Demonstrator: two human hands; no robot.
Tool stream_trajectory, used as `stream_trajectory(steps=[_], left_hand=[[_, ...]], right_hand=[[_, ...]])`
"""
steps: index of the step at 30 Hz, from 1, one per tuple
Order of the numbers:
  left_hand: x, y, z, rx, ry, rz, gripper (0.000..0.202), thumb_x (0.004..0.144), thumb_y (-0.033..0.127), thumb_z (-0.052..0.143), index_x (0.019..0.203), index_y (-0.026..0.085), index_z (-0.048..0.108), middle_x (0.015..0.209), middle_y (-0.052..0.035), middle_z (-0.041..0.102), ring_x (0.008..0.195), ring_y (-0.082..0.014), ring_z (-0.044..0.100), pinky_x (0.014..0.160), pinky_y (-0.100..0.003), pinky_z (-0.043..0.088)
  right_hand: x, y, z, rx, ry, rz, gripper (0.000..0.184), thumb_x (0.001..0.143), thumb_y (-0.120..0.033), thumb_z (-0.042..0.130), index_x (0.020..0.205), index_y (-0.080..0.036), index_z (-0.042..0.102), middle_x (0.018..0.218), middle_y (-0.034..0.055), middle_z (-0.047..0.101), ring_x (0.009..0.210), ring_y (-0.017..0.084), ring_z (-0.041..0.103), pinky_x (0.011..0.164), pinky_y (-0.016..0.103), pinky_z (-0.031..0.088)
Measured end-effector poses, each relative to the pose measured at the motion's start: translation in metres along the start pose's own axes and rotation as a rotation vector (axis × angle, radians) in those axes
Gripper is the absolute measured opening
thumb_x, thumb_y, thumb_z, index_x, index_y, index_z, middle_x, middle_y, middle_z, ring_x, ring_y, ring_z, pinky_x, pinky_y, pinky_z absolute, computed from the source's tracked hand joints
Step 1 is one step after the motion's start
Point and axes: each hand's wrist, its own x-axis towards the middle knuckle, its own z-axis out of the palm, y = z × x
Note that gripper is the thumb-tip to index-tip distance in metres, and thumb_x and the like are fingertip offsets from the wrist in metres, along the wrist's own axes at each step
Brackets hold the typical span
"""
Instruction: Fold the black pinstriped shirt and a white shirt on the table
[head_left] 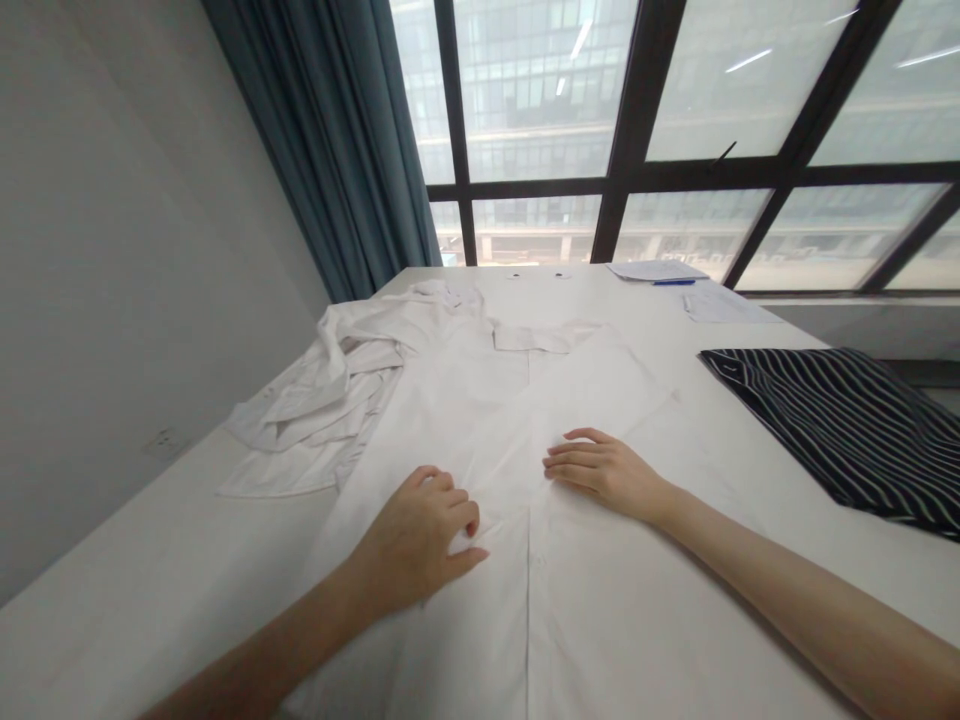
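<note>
Starting at the fingertips: the left hand's fingers (450,500) are curled under, tips digging into the cloth and thumb poking out toward 3 o'clock. Can't tell if there's a pinch of fabric under them or they're just resting. The right hand's fingers (574,460) are straight, held together and flat on the cloth, pointing toward 9 o'clock.

Both are on the white shirt (525,400), which is spread out front-up in the middle of the table (150,600). Its collar (544,338) is at 12 o'clock and the button seam (529,600) runs down between the hands.

What I'd worry about: those curled left fingers. If they drag instead of slide, they'd bunch the thin fabric into a new crease, or pull the whole shirt crooked, since white on white makes the edges hard to see.

Pose-wise, the left hand (420,535) sits knuckles-up with its forearm coming in from 7 o'clock. The right hand (604,470) lies palm-down, arm reaching in from 4 o'clock.

Further out there's a crumpled white garment (322,400) at 10 o'clock touching the shirt, a striped garment (840,430) at 3 o'clock, and papers (656,269) with a blue pen (673,282) at 1 o'clock.
</note>
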Motion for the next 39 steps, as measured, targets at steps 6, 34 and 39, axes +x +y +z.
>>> stream_trajectory(steps=[6,34,39], left_hand=[[0.003,-0.010,-0.003,-0.296,-0.053,-0.016,0.019,0.085,0.028,0.065,0.069,0.019,0.063,0.060,0.0041,0.060,0.061,-0.0116,0.053,0.083,-0.032,0.038],[-0.019,-0.011,0.005,-0.185,-0.054,-0.205,0.015,0.094,0.018,0.043,0.085,0.018,0.055,0.085,-0.0040,0.059,0.083,-0.0203,0.054,0.078,-0.034,0.043],[-0.021,-0.021,0.006,-0.148,0.004,-0.150,0.020,0.096,0.024,0.044,0.081,0.018,0.054,0.080,-0.0029,0.058,0.079,-0.0206,0.053,0.076,-0.034,0.041]], right_hand=[[0.000,0.000,0.000,0.010,0.122,-0.034,0.023,0.098,-0.018,0.047,0.110,-0.022,0.066,0.108,0.0041,0.075,0.100,0.013,0.069,0.101,0.038,0.045],[0.027,-0.083,-0.004,0.221,-0.158,-0.187,0.034,0.099,-0.021,0.042,0.129,-0.012,0.056,0.127,0.0075,0.065,0.122,0.015,0.053,0.113,0.037,0.025],[0.020,-0.080,0.010,0.168,-0.127,-0.162,0.035,0.102,-0.024,0.037,0.132,-0.016,0.055,0.137,0.0033,0.059,0.130,0.017,0.046,0.116,0.041,0.018]])
